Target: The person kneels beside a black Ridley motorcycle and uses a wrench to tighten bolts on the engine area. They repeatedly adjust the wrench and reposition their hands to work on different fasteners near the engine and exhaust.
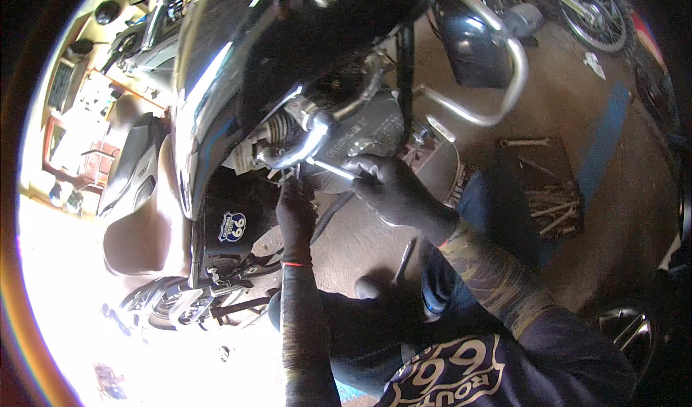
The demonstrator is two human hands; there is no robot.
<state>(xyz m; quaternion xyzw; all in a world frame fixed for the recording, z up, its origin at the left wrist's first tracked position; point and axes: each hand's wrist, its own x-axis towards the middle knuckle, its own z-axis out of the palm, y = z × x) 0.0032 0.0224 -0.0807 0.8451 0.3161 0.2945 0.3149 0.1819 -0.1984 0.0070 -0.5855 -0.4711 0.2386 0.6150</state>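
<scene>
Workshop floor (559, 97): a job I judge to be midway

Brown and dusty, that floor carries a blue painted stripe (605, 136), and daylight glares toward nine o'clock. Before me stands a glossy black motorcycle with chrome trim (303, 54). I take its curved, shiny silver pipe (311, 144) as the clock's centre; it sits beside the ribbed, grey metal engine (371, 129).

At four o'clock, my dark-gloved right hand (400, 192) is closed around one end of a slim, straight, bright metal tool (333, 169). Its other end appears to meet the pipe's lower edge. At six, my dark-gloved left hand (295, 209) reaches up beneath the pipe; its fingertips are hidden, so I cannot tell whether they grip or merely steady something.

As far as I can see, the pipe is in place and the tool is at the spot, so the work looks under way rather than finished. Whether any fastener there is loose or tight, I cannot tell. Several silver steel wrenches (553, 211) lie in a dark, shallow tray (566, 165) between three and four o'clock, out of my hands.
</scene>
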